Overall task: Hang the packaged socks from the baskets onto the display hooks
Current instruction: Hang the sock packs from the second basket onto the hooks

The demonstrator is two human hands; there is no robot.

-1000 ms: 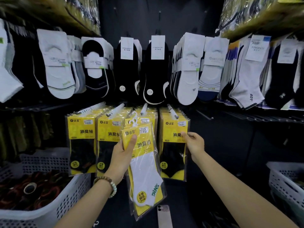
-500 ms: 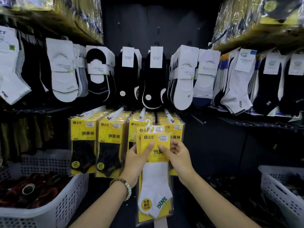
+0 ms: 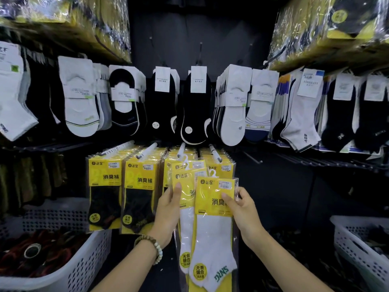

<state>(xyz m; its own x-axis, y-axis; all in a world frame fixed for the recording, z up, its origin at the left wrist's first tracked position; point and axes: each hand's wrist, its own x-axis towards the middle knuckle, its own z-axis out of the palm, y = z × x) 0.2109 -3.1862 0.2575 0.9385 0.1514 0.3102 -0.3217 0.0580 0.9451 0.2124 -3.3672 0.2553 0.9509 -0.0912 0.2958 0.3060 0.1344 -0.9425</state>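
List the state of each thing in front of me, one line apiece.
front packet, off the hooks, pinched at its top by the right hand.
rear packet, gripped at its left edge by the left hand, partly covered by the front one.
display hooks, loaded with yellow packets.
left basket, holds dark and red items.
right basket, contents too dark to tell.

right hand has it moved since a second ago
Yes: the right hand left the right edge of the rightmost hung packs, shifting leftward, and now pinches the front white-sock pack.
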